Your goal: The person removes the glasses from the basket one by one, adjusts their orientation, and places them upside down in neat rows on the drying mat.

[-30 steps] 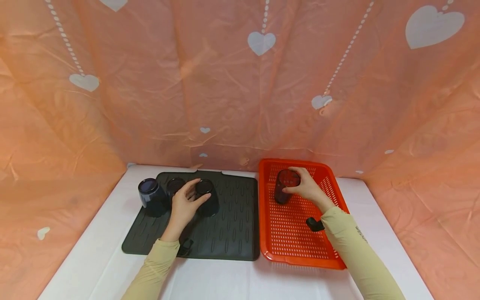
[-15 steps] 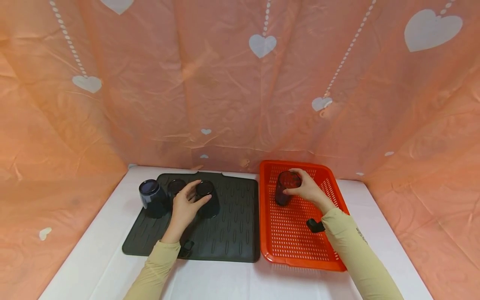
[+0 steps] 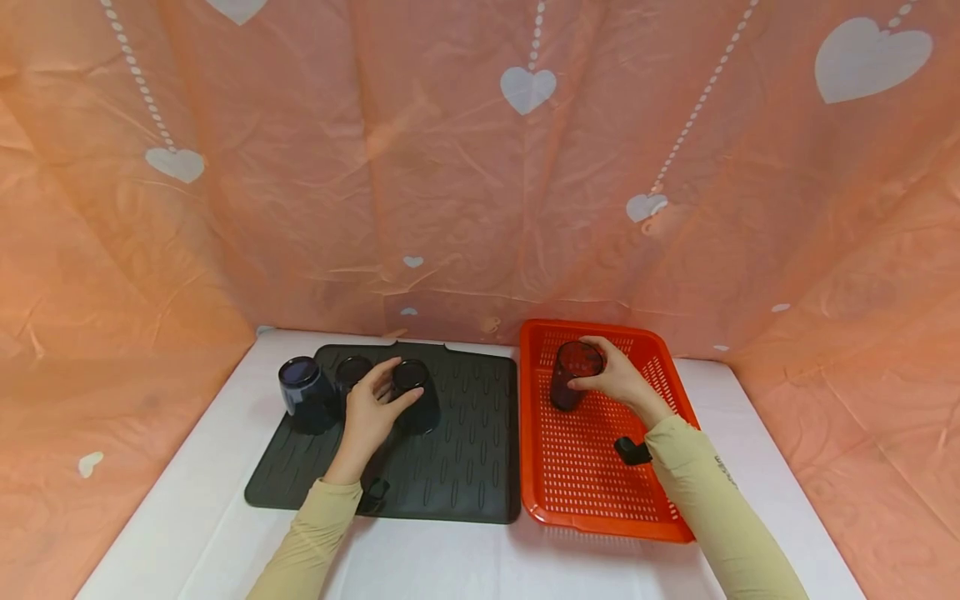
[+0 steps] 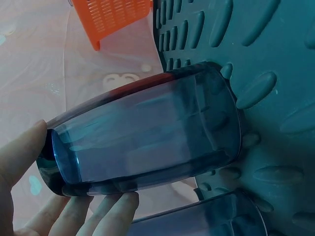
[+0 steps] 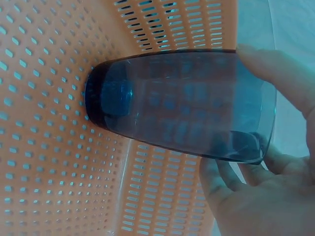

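Observation:
My left hand (image 3: 367, 421) grips a dark tinted drinking glass (image 3: 420, 412) near its thick base. That glass is upside down, its rim against the dark ribbed drying mat (image 3: 468, 450), as the left wrist view shows. Beside it on the mat are two more dark glasses, one (image 3: 303, 396) at the far left and one (image 3: 352, 371) partly hidden behind my left hand. Over in the orange-red plastic basket (image 3: 531, 467), my right hand (image 3: 618, 379) holds another tinted glass (image 5: 172, 103) near the rim. This one is upright, its base on the basket's perforated floor.
The mat and the basket stand side by side on a white-covered table (image 3: 420, 558). An orange curtain (image 3: 450, 192) with white hearts hangs behind and along both sides. Black wrist-camera parts (image 3: 630, 450) show by my right sleeve.

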`<state>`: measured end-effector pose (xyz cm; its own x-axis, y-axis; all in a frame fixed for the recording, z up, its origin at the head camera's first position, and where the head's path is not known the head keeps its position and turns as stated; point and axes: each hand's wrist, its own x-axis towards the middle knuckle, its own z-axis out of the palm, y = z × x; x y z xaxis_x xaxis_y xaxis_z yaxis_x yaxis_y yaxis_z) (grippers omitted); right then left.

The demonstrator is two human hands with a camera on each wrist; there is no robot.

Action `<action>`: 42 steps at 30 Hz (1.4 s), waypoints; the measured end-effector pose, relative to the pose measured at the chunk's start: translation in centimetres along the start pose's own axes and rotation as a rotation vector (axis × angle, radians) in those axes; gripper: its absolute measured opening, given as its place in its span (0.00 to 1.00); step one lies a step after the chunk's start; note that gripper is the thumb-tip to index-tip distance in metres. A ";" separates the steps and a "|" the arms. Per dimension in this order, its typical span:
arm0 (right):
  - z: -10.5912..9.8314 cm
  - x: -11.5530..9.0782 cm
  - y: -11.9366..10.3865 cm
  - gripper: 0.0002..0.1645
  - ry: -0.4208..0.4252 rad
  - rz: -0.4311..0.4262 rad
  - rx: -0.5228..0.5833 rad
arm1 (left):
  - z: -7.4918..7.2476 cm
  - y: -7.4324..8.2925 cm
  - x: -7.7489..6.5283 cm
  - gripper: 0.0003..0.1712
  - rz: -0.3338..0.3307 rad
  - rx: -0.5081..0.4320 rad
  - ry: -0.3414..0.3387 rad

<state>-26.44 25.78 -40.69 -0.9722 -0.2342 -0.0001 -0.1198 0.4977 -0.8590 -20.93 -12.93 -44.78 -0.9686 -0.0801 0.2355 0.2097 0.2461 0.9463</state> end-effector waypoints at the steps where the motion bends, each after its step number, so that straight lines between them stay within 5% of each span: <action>1: 0.0 0.0 0.0 0.50 -0.002 0.002 0.001 | 0.0 0.0 0.0 0.36 -0.004 -0.002 0.002; 29: 0.2 -0.4 -0.8 0.48 0.071 0.045 -0.054 | -0.1 0.1 -0.1 0.35 -0.007 0.000 0.001; 42: -0.5 -1.4 -2.1 0.49 0.136 0.114 0.018 | 0.0 0.1 0.0 0.34 -0.002 0.025 0.001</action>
<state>-24.90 25.45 -38.61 -0.9977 -0.0609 -0.0299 -0.0045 0.4994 -0.8664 -20.95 -12.92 -44.65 -0.9687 -0.0820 0.2342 0.2047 0.2699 0.9409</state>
